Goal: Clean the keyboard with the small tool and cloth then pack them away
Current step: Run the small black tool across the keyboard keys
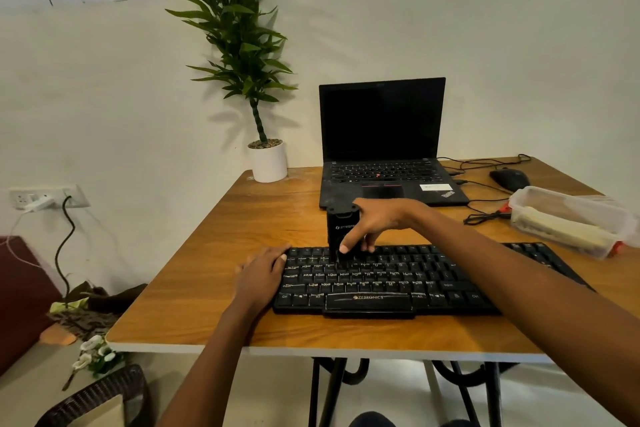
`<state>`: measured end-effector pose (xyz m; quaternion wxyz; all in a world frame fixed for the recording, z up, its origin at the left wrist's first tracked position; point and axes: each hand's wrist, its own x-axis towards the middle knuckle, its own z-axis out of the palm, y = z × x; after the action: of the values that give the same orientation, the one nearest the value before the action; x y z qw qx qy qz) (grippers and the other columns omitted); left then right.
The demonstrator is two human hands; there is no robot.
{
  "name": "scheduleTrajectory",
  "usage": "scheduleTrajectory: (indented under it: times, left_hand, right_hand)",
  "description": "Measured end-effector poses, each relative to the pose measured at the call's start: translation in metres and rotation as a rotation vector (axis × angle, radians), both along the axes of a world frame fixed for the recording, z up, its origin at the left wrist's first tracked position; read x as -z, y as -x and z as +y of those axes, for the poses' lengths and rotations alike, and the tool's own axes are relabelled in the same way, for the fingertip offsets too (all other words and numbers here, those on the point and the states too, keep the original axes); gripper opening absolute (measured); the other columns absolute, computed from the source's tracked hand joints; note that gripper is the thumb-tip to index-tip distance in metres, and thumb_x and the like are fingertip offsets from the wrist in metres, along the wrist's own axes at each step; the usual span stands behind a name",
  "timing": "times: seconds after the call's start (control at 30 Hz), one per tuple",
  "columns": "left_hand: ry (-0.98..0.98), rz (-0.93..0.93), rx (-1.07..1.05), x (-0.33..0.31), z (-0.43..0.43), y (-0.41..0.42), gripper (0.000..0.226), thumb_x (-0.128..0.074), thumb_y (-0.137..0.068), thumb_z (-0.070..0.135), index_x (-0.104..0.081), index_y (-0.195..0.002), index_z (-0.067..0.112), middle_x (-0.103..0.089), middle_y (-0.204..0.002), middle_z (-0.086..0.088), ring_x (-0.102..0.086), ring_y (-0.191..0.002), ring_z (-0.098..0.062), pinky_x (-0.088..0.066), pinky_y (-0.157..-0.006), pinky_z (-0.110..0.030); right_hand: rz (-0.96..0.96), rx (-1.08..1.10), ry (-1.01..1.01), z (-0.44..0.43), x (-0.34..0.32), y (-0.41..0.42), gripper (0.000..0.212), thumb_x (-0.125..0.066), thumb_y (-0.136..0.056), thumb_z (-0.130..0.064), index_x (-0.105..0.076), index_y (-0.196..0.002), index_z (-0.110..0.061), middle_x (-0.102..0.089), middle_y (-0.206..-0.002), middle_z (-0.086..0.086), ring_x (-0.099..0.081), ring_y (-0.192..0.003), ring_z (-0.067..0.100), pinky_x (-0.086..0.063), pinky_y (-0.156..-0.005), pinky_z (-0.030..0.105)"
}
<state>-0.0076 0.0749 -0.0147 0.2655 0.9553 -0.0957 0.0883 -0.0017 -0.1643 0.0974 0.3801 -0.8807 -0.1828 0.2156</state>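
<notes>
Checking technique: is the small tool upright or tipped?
Upright: the small tool stands vertical on the keyboard, held by the right hand.

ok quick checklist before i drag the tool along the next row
1. Grip: right hand holds the small tool upright: ok.
2. Tip on the keyboard, upper rows: ok.
3. Keyboard steadied: left hand rests on its left end: ok.
4. Cloth at hand: none plainly in view: cannot tell.
5. Plastic container waiting on the table, right of the keyboard: ok.
</notes>
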Motion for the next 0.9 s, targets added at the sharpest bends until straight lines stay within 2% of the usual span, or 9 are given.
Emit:
scheduleTrajectory:
  times: [0.17,0.23,0.3,0.4,0.6,0.67,0.77,0.83,0.9]
  left_hand:
    - [0.004,0.0,0.001,-0.001,-0.001,0.002,0.039,-0.03,-0.103,0.031,-0.043,-0.14,0.033,-0.05,-0.133,0.003,-0.041,-0.125,-0.019,-0.019,-0.103,-0.038]
    - [0.006,-0.001,0.002,-0.002,0.0,0.002,0.039,-0.03,-0.103,0.031,-0.044,-0.139,0.033,-0.051,-0.132,0.002,-0.042,-0.124,-0.019,-0.02,-0.103,-0.037]
    - [-0.001,-0.004,0.002,-0.001,-0.001,0.002,0.039,-0.03,-0.103,0.031,-0.044,-0.139,0.033,-0.052,-0.131,0.003,-0.043,-0.123,-0.018,-0.02,-0.101,-0.037]
    - [-0.015,0.0,0.0,-0.002,0.0,0.002,0.039,-0.03,-0.103,0.031,-0.043,-0.139,0.034,-0.051,-0.133,0.004,-0.042,-0.124,-0.019,-0.02,-0.101,-0.037]
    - [-0.004,0.012,0.011,-0.004,0.0,0.003,0.039,-0.029,-0.103,0.031,-0.044,-0.139,0.033,-0.051,-0.131,0.002,-0.042,-0.124,-0.019,-0.02,-0.103,-0.039]
    - [0.001,0.01,0.012,-0.003,0.0,0.003,0.039,-0.029,-0.103,0.031,-0.044,-0.139,0.033,-0.051,-0.131,0.002,-0.043,-0.124,-0.02,-0.02,-0.103,-0.039]
    - [-0.011,0.012,0.004,-0.003,0.0,0.003,0.039,-0.029,-0.103,0.032,-0.043,-0.14,0.034,-0.051,-0.132,0.003,-0.042,-0.124,-0.019,-0.02,-0.102,-0.038]
    - [-0.017,0.015,-0.001,-0.002,0.0,0.003,0.039,-0.029,-0.103,0.032,-0.043,-0.14,0.034,-0.05,-0.133,0.003,-0.042,-0.124,-0.019,-0.02,-0.103,-0.038]
    - [-0.024,0.019,-0.007,-0.002,0.0,0.002,0.039,-0.029,-0.103,0.032,-0.043,-0.14,0.034,-0.05,-0.134,0.004,-0.043,-0.125,-0.019,-0.02,-0.104,-0.039]
  right_hand:
    - [-0.019,0.022,0.027,0.007,-0.005,0.004,0.036,-0.072,-0.078,-0.004,-0.05,-0.107,0.003,-0.062,-0.059,-0.001,-0.056,-0.058,0.018,-0.052,-0.051,0.023]
    - [-0.037,0.016,0.044,0.01,-0.005,0.001,0.016,-0.072,-0.078,-0.005,-0.059,-0.087,-0.004,-0.062,-0.051,-0.006,-0.056,-0.056,0.018,-0.052,-0.049,0.022]
    - [-0.056,-0.003,0.047,0.012,-0.003,-0.003,0.014,-0.074,-0.077,-0.007,-0.061,-0.073,-0.012,-0.064,-0.056,-0.004,-0.057,-0.057,0.019,-0.052,-0.049,0.023]
    - [-0.034,-0.037,0.061,0.014,-0.002,-0.006,0.012,-0.075,-0.076,-0.009,-0.063,-0.076,-0.012,-0.064,-0.073,0.006,-0.059,-0.056,0.018,-0.053,-0.052,0.026]
    - [-0.004,-0.036,0.108,0.008,-0.006,-0.006,0.01,-0.075,-0.076,-0.009,-0.065,-0.077,-0.011,-0.065,-0.069,0.004,-0.058,-0.054,0.018,-0.052,-0.051,0.027]
    - [0.034,-0.042,0.225,0.0,-0.014,-0.006,0.012,-0.074,-0.076,-0.01,-0.066,-0.085,-0.008,-0.067,-0.076,0.009,-0.058,-0.055,0.017,-0.052,-0.052,0.026]
    - [0.098,-0.024,0.455,-0.01,-0.027,-0.009,0.029,-0.076,-0.074,-0.011,-0.066,-0.099,-0.001,-0.066,-0.079,0.011,-0.059,-0.054,0.017,-0.054,-0.053,0.027]
    - [0.114,-0.029,0.492,-0.009,-0.03,-0.007,0.025,-0.076,-0.074,-0.009,-0.065,-0.095,-0.001,-0.066,-0.075,0.01,-0.058,-0.053,0.018,-0.054,-0.052,0.027]
    - [0.078,-0.06,0.394,-0.005,-0.025,-0.005,0.013,-0.075,-0.075,-0.008,-0.066,-0.085,-0.008,-0.066,-0.072,0.007,-0.059,-0.053,0.018,-0.055,-0.052,0.026]
